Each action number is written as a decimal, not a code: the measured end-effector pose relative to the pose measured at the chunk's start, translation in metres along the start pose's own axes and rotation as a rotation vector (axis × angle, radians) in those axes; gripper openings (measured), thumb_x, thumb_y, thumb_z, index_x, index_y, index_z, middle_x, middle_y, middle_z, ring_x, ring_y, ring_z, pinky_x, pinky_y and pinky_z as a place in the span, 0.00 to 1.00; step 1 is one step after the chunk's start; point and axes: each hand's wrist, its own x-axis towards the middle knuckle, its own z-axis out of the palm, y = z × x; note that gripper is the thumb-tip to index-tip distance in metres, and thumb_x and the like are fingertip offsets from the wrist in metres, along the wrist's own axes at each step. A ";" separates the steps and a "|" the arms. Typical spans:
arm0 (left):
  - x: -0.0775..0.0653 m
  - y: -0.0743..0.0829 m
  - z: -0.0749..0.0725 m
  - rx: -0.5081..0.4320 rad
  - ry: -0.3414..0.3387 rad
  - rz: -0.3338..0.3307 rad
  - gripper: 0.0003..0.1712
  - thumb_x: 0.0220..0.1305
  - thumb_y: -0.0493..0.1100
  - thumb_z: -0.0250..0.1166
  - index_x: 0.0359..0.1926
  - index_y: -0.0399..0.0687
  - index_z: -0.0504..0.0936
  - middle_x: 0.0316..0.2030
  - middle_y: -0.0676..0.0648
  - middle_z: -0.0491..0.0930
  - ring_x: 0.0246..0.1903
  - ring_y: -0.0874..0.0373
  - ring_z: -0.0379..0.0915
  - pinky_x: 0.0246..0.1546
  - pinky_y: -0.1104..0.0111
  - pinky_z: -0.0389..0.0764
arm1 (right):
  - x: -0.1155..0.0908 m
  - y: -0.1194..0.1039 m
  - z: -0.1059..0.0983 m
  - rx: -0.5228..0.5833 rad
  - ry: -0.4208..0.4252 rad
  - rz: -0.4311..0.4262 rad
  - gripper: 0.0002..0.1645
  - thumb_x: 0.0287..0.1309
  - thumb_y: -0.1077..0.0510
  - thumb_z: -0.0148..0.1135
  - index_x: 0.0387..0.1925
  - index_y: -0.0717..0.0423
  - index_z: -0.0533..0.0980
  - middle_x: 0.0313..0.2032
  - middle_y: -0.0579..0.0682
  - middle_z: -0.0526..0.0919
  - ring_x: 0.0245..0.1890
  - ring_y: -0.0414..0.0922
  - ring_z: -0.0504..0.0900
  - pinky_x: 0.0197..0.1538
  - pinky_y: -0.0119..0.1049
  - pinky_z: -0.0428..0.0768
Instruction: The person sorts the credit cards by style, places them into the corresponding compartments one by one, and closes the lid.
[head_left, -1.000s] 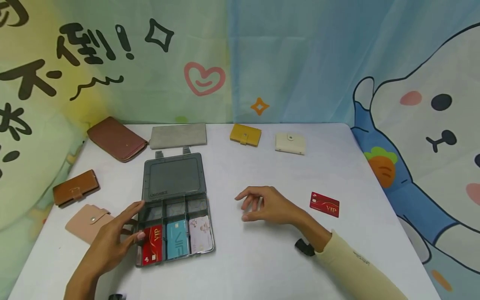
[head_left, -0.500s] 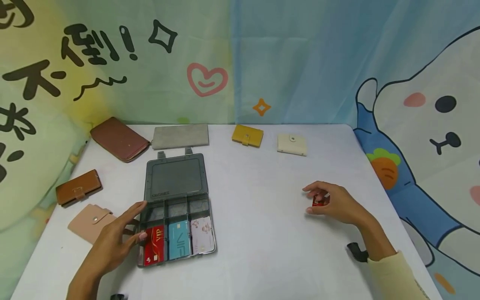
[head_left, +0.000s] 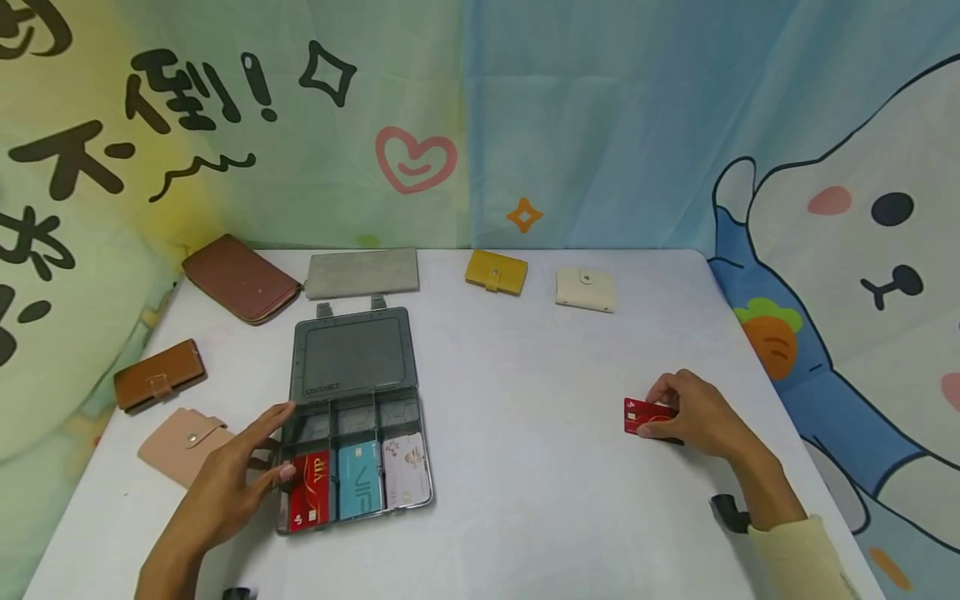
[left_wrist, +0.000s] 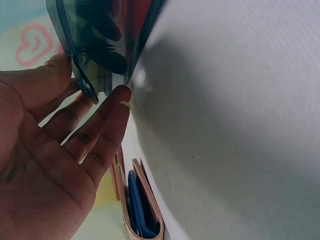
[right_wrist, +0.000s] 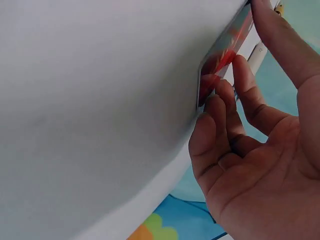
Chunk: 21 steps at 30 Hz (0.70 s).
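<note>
A grey see-through compartment box [head_left: 352,354] lies with its lid folded back. Its front row holds a red VIP card [head_left: 309,492], a blue card [head_left: 359,479] and a pale patterned card [head_left: 405,471]; the back row shows no cards. My left hand [head_left: 225,483] holds the box's left edge, with the box rim [left_wrist: 82,75] between thumb and fingers in the left wrist view. Far to the right, my right hand [head_left: 697,417] pinches another red card [head_left: 639,413] by its right part. In the right wrist view this card [right_wrist: 220,57] is tilted, close to the white tabletop.
Around the box lie a pink wallet [head_left: 183,442], a brown wallet [head_left: 160,375], a dark brown zip wallet [head_left: 240,279] and a grey wallet [head_left: 363,273]. A yellow wallet [head_left: 496,272] and a cream wallet [head_left: 585,289] lie at the table's back edge.
My right hand has moved right from mid-table to the loose red card and taken hold of it. My left hand stays at the box's left edge.
</note>
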 end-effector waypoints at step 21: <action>0.000 0.000 -0.001 -0.009 0.008 0.012 0.52 0.58 0.36 0.72 0.78 0.57 0.55 0.75 0.36 0.58 0.55 0.38 0.77 0.45 0.56 0.88 | 0.017 -0.108 0.037 0.462 -0.358 -0.427 0.20 0.65 0.55 0.66 0.57 0.49 0.75 0.27 0.50 0.76 0.24 0.40 0.72 0.27 0.29 0.76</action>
